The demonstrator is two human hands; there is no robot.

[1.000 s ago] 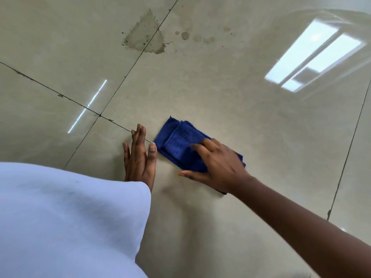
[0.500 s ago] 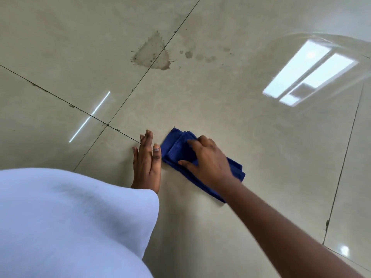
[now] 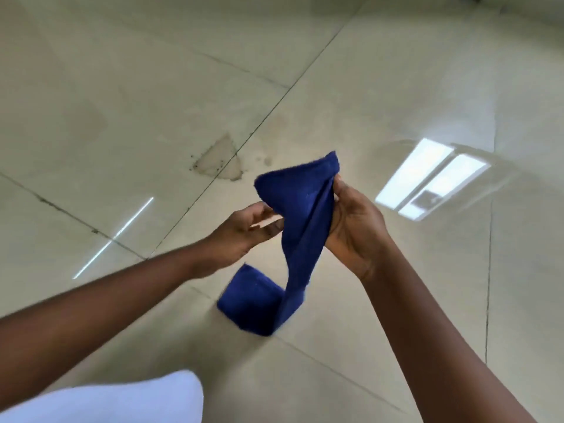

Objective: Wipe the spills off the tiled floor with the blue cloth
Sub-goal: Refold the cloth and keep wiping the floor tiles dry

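Cloth handling between wiping passes: the blue cloth [image 3: 300, 227] was held up off the tiled floor [image 3: 396, 96], its lower end hanging in a fold just above the tiles. The right hand [image 3: 354, 230] gripped the upper edge, fingers closed on the fabric; the left hand [image 3: 244, 232] pinched the near edge between thumb and fingers. The step in hand was judged to be refolding to a clean face. The brown spill [image 3: 219, 160] lay unwiped beyond; the next move called for lowering the cloth onto it
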